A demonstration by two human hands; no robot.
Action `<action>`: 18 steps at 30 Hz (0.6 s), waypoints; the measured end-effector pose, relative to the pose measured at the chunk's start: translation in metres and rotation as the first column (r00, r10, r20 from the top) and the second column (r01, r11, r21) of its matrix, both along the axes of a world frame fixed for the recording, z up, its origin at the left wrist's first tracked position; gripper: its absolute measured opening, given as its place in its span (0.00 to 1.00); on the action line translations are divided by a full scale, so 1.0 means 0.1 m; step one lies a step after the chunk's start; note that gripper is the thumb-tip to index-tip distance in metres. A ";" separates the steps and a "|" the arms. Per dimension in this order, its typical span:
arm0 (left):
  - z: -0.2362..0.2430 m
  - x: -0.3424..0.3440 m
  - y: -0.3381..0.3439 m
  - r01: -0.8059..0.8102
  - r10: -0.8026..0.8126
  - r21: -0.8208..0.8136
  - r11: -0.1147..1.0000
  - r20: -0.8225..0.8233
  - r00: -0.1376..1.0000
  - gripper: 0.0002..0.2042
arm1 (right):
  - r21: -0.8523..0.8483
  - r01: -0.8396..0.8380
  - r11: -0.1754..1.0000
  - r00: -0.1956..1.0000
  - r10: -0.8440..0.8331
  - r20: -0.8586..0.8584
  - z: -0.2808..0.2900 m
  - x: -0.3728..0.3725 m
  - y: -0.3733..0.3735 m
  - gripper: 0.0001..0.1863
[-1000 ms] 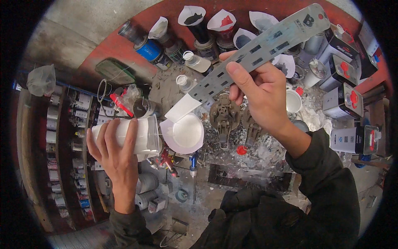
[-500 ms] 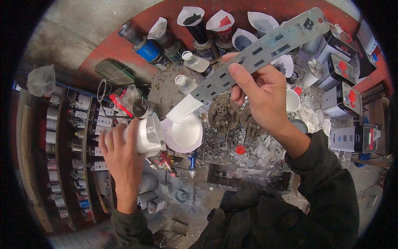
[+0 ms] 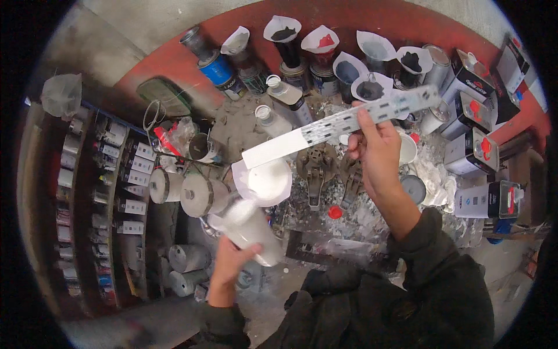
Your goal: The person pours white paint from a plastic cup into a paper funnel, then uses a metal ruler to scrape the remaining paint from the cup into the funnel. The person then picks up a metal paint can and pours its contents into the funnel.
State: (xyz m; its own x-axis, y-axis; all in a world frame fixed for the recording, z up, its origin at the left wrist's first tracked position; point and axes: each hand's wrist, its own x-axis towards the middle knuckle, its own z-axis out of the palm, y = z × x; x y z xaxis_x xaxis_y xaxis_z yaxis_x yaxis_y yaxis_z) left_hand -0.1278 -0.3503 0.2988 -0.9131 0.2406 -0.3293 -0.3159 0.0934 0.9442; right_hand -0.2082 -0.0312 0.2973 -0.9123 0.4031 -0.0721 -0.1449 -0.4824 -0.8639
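My left hand (image 3: 231, 264) grips a clear plastic cup (image 3: 256, 235) with white paint inside. The cup leans, its mouth close to the near left rim of a paper strainer (image 3: 282, 195), where white paint lies. Between the thumb and fingers of my right hand (image 3: 381, 148) is a long slotted metal stirring stick (image 3: 343, 121). White paint coats the stick's left end, which is over the strainer's far edge. What supports the strainer is mostly hidden behind the cup.
Paint cans topped with paper-strainer cones (image 3: 285, 32) line the back. White-labelled bottles (image 3: 288, 99) stand beyond the stick. Metal solvent tins (image 3: 471, 151) crowd the right. A red cap (image 3: 335, 212) lies on the bench. Shelves of small boxes (image 3: 136, 177) fill the left.
My left hand has brought the cup right and nearer to me, away from its sideways tilt left of the strainer. The stick has swung flatter, and more of its white-coated end shows.
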 end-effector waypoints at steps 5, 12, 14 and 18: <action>-0.56 0.51 0.43 0.116 -0.115 0.013 0.993 -0.048 0.992 0.42 | -0.355 0.007 0.935 0.990 0.044 0.135 -0.21 0.09 0.10 0.17; -1.10 0.84 0.64 0.199 -0.204 -0.064 0.978 -0.102 0.974 0.42 | -0.272 0.007 0.962 0.997 0.014 0.076 -0.07 0.71 0.56 0.17; -1.09 0.80 0.63 0.235 -0.262 -0.166 0.958 -0.171 0.950 0.42 | -0.140 0.084 0.987 0.992 -0.069 0.106 0.14 1.04 0.65 0.18; -1.23 0.72 0.68 0.342 -0.387 -0.198 0.919 -0.276 0.880 0.42 | 0.214 0.375 0.902 0.910 -0.402 0.098 0.11 1.80 0.78 0.16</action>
State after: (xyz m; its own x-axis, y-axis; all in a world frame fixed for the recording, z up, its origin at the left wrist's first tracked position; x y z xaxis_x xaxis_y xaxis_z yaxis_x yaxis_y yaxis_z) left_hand -0.0561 -0.2826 0.1758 -0.8300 0.5478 -0.1050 0.0657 0.2830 0.9569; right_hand -0.0282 0.0472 0.3080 -0.6666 0.7418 -0.0733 -0.1619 -0.2401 -0.9572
